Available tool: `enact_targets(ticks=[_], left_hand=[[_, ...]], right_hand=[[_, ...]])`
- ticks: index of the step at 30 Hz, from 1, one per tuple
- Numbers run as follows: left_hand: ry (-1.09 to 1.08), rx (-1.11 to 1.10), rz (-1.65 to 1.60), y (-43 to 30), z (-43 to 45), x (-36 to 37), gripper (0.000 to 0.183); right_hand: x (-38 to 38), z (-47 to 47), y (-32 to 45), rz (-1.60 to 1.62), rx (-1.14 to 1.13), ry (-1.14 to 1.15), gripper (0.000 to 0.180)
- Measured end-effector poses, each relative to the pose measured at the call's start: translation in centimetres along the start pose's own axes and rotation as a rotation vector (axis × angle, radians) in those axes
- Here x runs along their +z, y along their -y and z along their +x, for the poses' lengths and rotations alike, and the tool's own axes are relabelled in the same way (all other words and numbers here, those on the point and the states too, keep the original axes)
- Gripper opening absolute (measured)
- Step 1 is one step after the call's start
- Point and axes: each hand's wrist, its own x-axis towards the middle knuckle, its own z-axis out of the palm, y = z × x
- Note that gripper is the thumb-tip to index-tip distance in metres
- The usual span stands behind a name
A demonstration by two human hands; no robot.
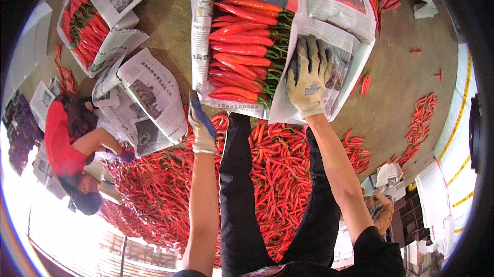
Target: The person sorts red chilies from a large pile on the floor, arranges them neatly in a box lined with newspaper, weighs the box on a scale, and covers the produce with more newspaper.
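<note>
Before me a newspaper-lined box holds red chili peppers in neat rows, their green stems pointing right. My right hand, in a beige work glove with dark fingertips, lies flat on a newspaper sheet at the right of the peppers. The fingers are extended and slightly spread. My left hand, in a similar glove with a blue palm, is upright beside the near left corner of the box, fingers straight. It holds nothing; whether it touches the box, I cannot tell.
A large heap of loose chilies lies around my legs. At left stand another lined box of chilies and one covered with newspaper. A co-worker bends at the left; another person is lower right. Smaller chili piles dot the floor.
</note>
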Motion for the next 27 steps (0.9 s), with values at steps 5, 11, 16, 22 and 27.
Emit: enact_targets(ticks=[5,11,16,22,27], left_hand=[[0.36,-0.237,-0.723,0.3,5.1,0.1,0.047],[0.158,-0.318,-0.937,-3.0,4.5,0.1,0.034],[0.189,-0.133,-0.947,-2.9,0.1,-3.6,0.03],[0.065,0.764,0.191,-6.2,-8.4,-0.7,0.027],[0.256,1.0,0.631,-7.2,-8.8,2.7,0.034]], right_hand=[[-0.8,0.5,0.6,0.003,-0.068,0.029,0.06],[-0.6,0.4,0.6,-0.054,-0.05,0.02,0.057],[-1.0,0.7,1.1,-0.043,-0.048,0.019,0.055],[-4.5,1.6,2.8,0.113,-0.039,-0.061,0.052],[-7.1,1.6,8.0,1.468,0.437,0.166,0.074]])
